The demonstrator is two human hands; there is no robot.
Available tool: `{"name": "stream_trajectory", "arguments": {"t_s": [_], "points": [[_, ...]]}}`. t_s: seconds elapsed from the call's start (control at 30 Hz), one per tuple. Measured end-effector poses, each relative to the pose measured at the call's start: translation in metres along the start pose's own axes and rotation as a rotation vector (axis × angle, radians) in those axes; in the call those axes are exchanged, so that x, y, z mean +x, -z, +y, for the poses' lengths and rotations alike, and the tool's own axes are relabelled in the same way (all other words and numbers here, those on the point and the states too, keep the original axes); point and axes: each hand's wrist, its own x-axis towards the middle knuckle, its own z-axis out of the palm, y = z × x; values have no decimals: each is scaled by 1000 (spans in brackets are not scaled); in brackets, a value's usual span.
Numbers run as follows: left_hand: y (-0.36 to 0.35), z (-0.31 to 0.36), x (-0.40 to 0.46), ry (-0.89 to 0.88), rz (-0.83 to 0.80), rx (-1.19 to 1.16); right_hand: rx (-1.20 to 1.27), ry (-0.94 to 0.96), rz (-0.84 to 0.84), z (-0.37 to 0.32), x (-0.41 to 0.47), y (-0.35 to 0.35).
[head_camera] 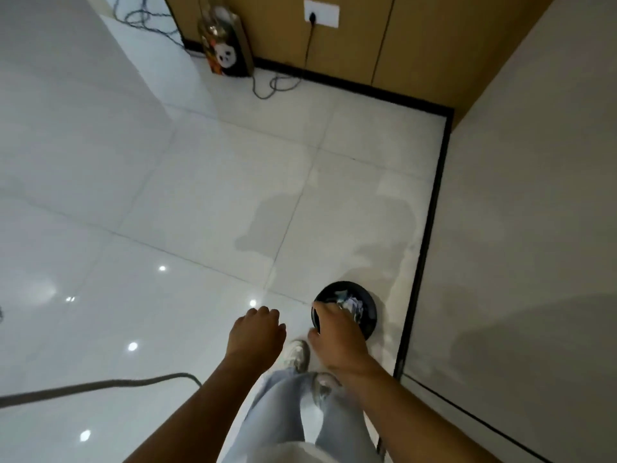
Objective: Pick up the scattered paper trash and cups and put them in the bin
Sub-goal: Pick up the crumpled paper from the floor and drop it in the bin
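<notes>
Floor: pale glossy tile, no loose paper or cups visible on it. Bin: round, black, standing on the floor close to the dark skirting, crumpled paper showing inside. Right hand: directly over the bin's near rim; whether its fingers hold anything cannot be told. Left hand: just beside the bin on its left, fingers loosely curled, holding nothing. Recommendation: release only once fully above the opening, then confirm the paper has dropped below the rim.
</notes>
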Motion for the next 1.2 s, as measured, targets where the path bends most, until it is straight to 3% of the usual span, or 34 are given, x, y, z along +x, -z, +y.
{"name": "stream_trajectory", "arguments": {"t_s": [0.2, 0.4, 0.8, 1.2], "points": [[3, -31, -97, 267, 36, -156, -216, 260, -62, -63, -45, 7], [-28, -80, -214, 589, 81, -391, -446, 499, -210, -143, -101, -43], [-162, -216, -491, 1167, 193, -794, -882, 1031, -428, -335, -271, -266], [-269, -307, -699, 1526, 307, -1089, -1111, 1360, -633, -456, -441, -467]]}}
